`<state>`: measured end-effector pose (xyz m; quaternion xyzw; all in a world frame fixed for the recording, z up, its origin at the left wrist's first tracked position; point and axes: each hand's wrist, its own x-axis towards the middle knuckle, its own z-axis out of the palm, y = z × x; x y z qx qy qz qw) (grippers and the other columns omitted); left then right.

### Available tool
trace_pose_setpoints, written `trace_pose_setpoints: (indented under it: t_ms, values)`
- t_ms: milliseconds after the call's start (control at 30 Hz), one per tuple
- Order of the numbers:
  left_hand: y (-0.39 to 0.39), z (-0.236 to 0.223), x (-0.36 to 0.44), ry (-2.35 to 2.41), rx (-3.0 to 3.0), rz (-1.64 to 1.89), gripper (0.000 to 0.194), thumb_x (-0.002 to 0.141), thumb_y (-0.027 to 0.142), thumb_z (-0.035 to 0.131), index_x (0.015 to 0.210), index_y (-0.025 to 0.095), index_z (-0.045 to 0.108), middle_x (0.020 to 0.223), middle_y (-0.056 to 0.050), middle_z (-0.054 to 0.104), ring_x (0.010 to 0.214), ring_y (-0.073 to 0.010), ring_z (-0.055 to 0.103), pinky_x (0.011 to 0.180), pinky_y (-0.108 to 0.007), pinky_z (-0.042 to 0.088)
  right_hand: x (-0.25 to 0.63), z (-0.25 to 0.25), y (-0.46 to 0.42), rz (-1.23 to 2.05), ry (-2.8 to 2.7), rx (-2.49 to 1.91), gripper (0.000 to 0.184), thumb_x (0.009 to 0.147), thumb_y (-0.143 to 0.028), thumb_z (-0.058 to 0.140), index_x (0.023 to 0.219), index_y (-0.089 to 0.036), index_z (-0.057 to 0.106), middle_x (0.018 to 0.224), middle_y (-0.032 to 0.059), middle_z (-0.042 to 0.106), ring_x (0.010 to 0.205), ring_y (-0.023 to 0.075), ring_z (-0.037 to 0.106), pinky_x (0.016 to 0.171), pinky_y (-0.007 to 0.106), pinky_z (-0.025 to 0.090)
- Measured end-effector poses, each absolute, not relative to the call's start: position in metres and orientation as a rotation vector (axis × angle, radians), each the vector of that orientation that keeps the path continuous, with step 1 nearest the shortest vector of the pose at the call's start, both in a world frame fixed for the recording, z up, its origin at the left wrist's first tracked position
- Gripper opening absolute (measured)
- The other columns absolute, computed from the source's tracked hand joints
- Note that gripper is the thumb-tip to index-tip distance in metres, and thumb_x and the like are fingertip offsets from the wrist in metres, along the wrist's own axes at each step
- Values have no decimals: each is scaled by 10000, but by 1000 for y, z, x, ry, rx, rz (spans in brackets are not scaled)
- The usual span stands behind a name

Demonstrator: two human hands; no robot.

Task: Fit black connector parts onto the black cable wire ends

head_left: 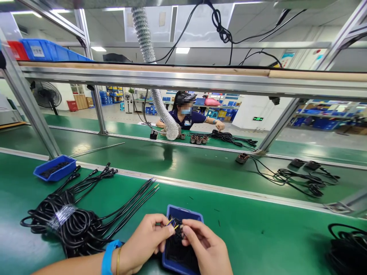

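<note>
Left hand (149,238), banded in blue at the wrist, is closed in a pinch on thin wires (173,224) with yellow and blue insulation; these sit above the far half of a blue bin (183,209) holding small black pieces. Right hand (208,248) has thumb and forefinger brought together just beside the wires; whether it grips anything cannot be told. Left of the bin, on the green bench (263,248), lies 1 coiled bundle of black cables (77,225), bound with clear wrap. Beyond it stands 1 blue tray (61,175) of dark pieces. Across the bench sits 1 co-worker (197,117), masked.
</note>
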<state>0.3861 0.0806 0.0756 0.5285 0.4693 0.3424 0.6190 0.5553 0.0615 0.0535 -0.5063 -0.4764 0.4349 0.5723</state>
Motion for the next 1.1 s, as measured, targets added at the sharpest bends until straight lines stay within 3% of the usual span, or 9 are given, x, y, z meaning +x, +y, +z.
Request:
trace_pose_setpoints:
  t_ms: [300, 667, 1100]
  values:
    - [81, 79, 386, 1040, 1207, 752, 406, 719, 555, 712, 731, 183, 550, 516, 82, 435, 468, -81, 385, 449, -212, 256, 563, 56, 60, 1011, -1181, -1173, 315, 749, -532, 806, 857, -237, 823, 767, 53, 768, 624, 186, 704, 619, 240, 609]
    - [82, 82, 386, 1033, 1248, 749, 439, 715, 577, 727, 705, 169, 565, 613, 56, 458, 498, -81, 416, 466, -223, 282, 556, 68, 57, 1036, -1156, -1215, 441, 690, -656, 793, 766, -221, 791, 659, 28, 687, 590, 182, 637, 565, 246, 566]
    - [82, 83, 384, 1003, 1291, 759, 400, 732, 530, 739, 699, 149, 621, 722, 42, 489, 500, -63, 447, 468, -219, 300, 559, 70, 57, 1107, -1166, -1210, 431, 697, -640, 793, 732, -211, 767, 641, 16, 672, 574, 160, 601, 555, 232, 527]
